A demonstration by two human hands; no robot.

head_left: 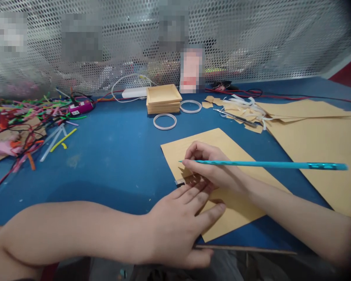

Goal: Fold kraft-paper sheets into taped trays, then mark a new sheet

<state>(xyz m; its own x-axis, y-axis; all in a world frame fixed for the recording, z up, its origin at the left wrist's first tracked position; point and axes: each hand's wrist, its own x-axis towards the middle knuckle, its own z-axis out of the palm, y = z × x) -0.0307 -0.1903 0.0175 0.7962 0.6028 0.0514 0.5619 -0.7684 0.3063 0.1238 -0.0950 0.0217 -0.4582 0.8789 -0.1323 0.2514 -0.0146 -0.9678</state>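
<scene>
A tan rectangular sheet (pixel 215 142) lies at an angle near the front edge of the blue table. My right hand (pixel 206 164) is closed on a long turquoise pencil (pixel 269 164), its tip pointing left just above the sheet. My left hand (pixel 183 218) rests palm down across the sheet's near left part, fingers spread and their tips close below my right hand. Beside its fingertips, at the sheet's left edge, a small dark and clear object (pixel 179 183) shows, partly hidden.
Stacked tan trays (pixel 163 107), two tape rings (pixel 165 121) and a white power strip (pixel 133 92) stand at the back. Scissors (pixel 240 117) lie among paper scraps. Large tan sheets (pixel 318 144) cover the right. Colourful sticks and a purple glue gun (pixel 81 108) are left.
</scene>
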